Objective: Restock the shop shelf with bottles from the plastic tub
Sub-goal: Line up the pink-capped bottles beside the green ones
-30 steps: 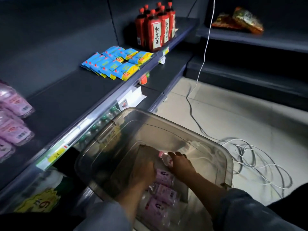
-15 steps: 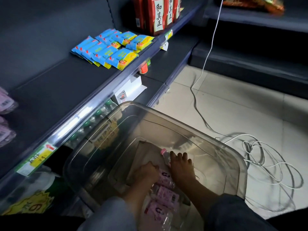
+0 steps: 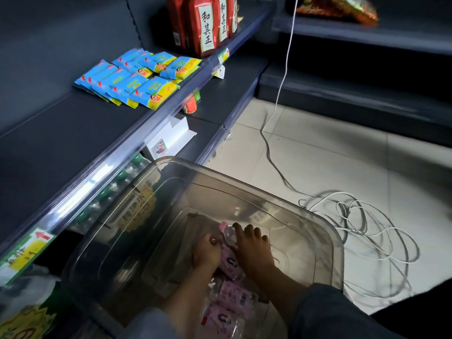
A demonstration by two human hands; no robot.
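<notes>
both hands are down in the tub (image 3: 337, 243), either side of one bottle (image 3: 228, 234): left hand (image 3: 208, 250) curled against it, right hand (image 3: 252, 245) laid over it, fingers bent. more bottles (image 3: 232, 293) lie nearer. the shelf (image 3: 73, 133) stands left of the tub.

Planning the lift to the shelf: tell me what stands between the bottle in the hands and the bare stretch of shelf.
Only the tub's near wall must be cleared. Both the left hand and right hand are at the pink-capped bottle in the tub; the bare shelf lies up-left, blue packets further along.
</notes>
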